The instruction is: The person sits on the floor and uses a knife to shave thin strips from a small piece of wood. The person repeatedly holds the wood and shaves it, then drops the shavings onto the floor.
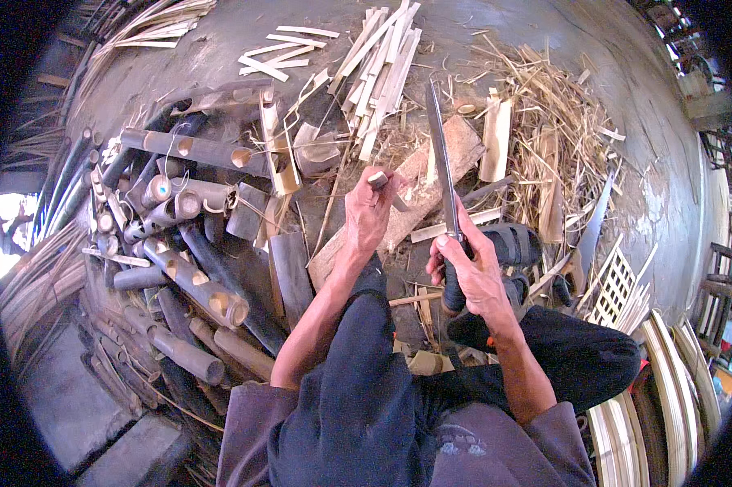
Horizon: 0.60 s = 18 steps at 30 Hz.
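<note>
My right hand (477, 272) is closed around the dark handle of a long knife (441, 150), whose blade points away from me and slightly left. My left hand (369, 215) is closed on a short bamboo piece (376, 179), its pale end showing above the fingers. Most of that piece is hidden by the hand. A long wooden block (457, 150) lies slanted on the ground just beyond both hands, its top rough and pale. The knife blade passes over the block in this view; whether it touches cannot be told.
Cut bamboo tubes (191, 280) are heaped at the left. Pale bamboo slats (382, 73) lie at the far side, and a pile of shavings (553, 122) at the far right. A handsaw (593, 231), a woven lattice (613, 286) and long split strips (666, 390) are on my right.
</note>
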Each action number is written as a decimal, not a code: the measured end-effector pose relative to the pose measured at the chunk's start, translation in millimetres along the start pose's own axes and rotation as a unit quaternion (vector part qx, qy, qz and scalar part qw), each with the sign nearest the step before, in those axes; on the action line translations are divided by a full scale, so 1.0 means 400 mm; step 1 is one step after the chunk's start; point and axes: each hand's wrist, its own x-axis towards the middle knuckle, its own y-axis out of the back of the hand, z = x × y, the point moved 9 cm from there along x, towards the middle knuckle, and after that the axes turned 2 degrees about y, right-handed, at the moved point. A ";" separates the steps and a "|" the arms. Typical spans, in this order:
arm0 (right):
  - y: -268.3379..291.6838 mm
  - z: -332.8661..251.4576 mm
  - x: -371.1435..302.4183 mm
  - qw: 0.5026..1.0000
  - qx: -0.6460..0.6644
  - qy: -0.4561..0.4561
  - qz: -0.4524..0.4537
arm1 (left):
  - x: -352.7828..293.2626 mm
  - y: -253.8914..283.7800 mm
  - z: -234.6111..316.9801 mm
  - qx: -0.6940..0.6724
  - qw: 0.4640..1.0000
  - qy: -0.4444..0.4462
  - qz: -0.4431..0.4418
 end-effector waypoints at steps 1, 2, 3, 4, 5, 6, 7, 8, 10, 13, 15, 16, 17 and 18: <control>-0.004 0.001 -0.001 1.000 -0.009 -0.002 -0.005 | 0.000 -0.006 -0.020 -0.033 0.999 0.026 -0.012; -0.004 0.001 -0.005 1.000 -0.019 -0.005 -0.006 | -0.004 -0.011 -0.017 -0.020 0.997 0.072 -0.025; -0.005 0.002 -0.008 1.000 -0.028 -0.009 -0.006 | -0.003 -0.011 0.001 0.031 0.999 -0.005 -0.013; -0.006 0.005 -0.008 1.000 -0.018 -0.018 -0.004 | -0.006 -0.018 0.008 0.082 0.993 -0.081 -0.001; -0.010 0.010 -0.008 1.000 -0.008 -0.028 -0.002 | -0.016 -0.024 0.036 0.132 0.979 -0.157 0.012; -0.015 0.015 -0.009 0.999 0.001 -0.038 0.001 | -0.026 -0.024 0.032 0.114 0.981 -0.159 0.000; -0.015 0.022 -0.010 0.999 0.004 -0.051 0.015 | -0.029 -0.027 0.018 0.115 0.983 -0.140 -0.017; -0.017 0.027 -0.011 0.997 0.008 -0.064 0.028 | -0.029 -0.027 0.023 0.119 0.985 -0.120 -0.034; -0.008 0.050 -0.014 0.995 0.014 -0.091 0.042 | -0.032 -0.031 0.030 0.108 0.989 -0.070 -0.075; -0.026 0.044 -0.016 0.995 0.002 -0.099 0.026 | -0.051 -0.047 0.009 0.088 0.986 -0.021 -0.142; -0.032 0.056 -0.013 0.995 0.004 -0.100 -0.002 | -0.059 -0.052 0.004 0.079 0.984 0.018 -0.158; -0.036 0.062 -0.011 0.995 0.005 -0.100 -0.017 | -0.064 -0.055 -0.003 0.074 0.983 0.038 -0.166; -0.037 0.062 -0.011 0.994 0.002 -0.105 -0.019 | -0.066 -0.058 0.005 0.077 0.984 0.007 -0.164; -0.040 0.061 -0.011 0.994 -0.001 -0.109 -0.022 | -0.067 -0.061 0.008 0.080 0.984 -0.025 -0.160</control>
